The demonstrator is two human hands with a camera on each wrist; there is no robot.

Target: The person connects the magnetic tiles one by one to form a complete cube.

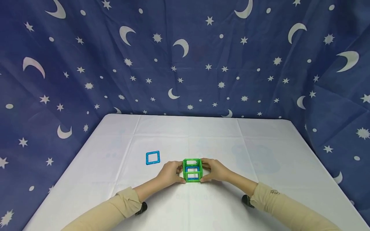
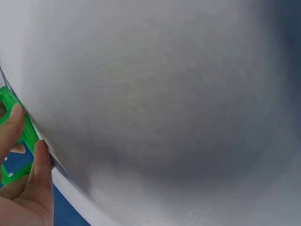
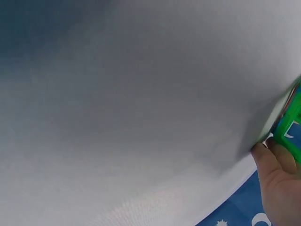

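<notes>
A small open cube built from green square magnetic tile frames stands on the white table, with a blue square frame showing inside it low down. My left hand holds the cube's left side, thumb at the near lower corner. From the opposite side my right hand grips it, thumb likewise near the front corner. In the left wrist view, thumb and fingers touch a green edge. The right wrist view catches only part of the green frame beside the fingers. Some fingertips are hidden behind the cube.
A loose blue square magnetic tile lies flat on the table, beyond and left of the cube. The white cloth-covered table has fold lines. A dark blue curtain with moons and stars hangs behind and at both sides.
</notes>
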